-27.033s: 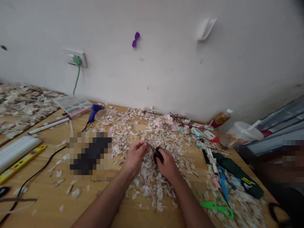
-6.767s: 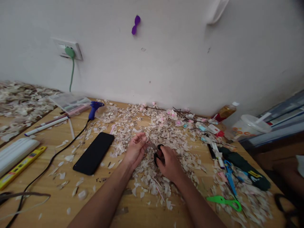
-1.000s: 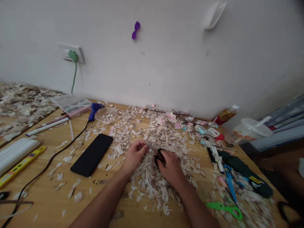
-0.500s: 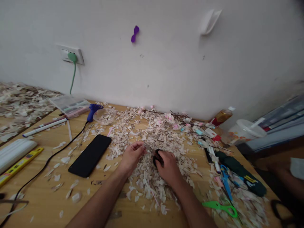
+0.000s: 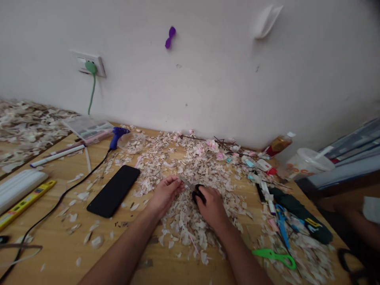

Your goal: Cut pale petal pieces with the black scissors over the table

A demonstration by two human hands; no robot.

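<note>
My right hand (image 5: 211,204) grips a pair of scissors (image 5: 187,183) with black handles, its fingers in the loops. The blades point up and left at the fingertips of my left hand (image 5: 166,193). Those left fingers are pinched together; whatever small piece is between them is too small to make out. Beneath both hands spreads a heap of pale, thin flakes (image 5: 192,221), some like dried petals or paper scraps.
Left of my hands lie a black phone (image 5: 114,192), a blue glue gun (image 5: 117,137) with its cord, and a yellow level-like tool (image 5: 26,204). Pink-blossomed twigs (image 5: 212,146) lie at the back. On the right are green scissors (image 5: 274,257), blue scissors (image 5: 282,225) and a bottle (image 5: 279,144).
The view has tilted down slightly. My hands stay close together in nearly the same pose, and the scissor blades now show more clearly by my left fingertips.
</note>
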